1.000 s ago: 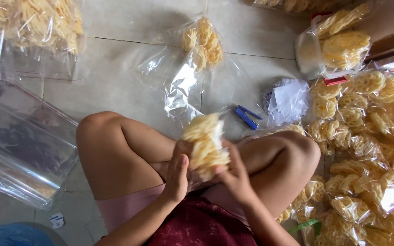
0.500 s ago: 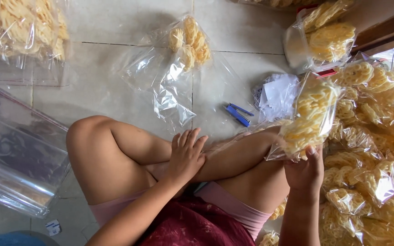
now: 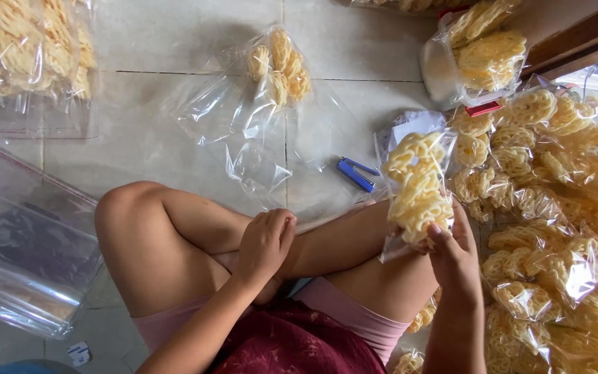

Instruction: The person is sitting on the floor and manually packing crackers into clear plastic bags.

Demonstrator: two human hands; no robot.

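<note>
- The right hand (image 3: 453, 253) is raised at the right side of the crossed legs, fingers closed around the lower end of a clear plastic bag filled with pale yellow lattice-shaped crackers (image 3: 417, 190).
- The bag stands upright above that hand, its open top pointing away from the person, beside the right knee.
- The left hand (image 3: 266, 244) rests on the crossed shins, fingers curled loosely and holding nothing.
- Half a second ago the cracker bag was further right and tilted over the pile; it now sits closer to the knee and more upright. The left hand has stayed on the legs.
- To the right, touching the leg, lies a large heap of filled clear cracker bags (image 3: 562, 208).
- A small blue stapler (image 3: 354, 173) lies on the pale tiled floor (image 3: 140, 138), just left of the held bag.
- A loose clear bag with a few crackers inside (image 3: 278, 66) lies further away on the floor.
- A stack of empty transparent plastic bags (image 3: 22, 249) lies at the left, beside the left knee.
</note>
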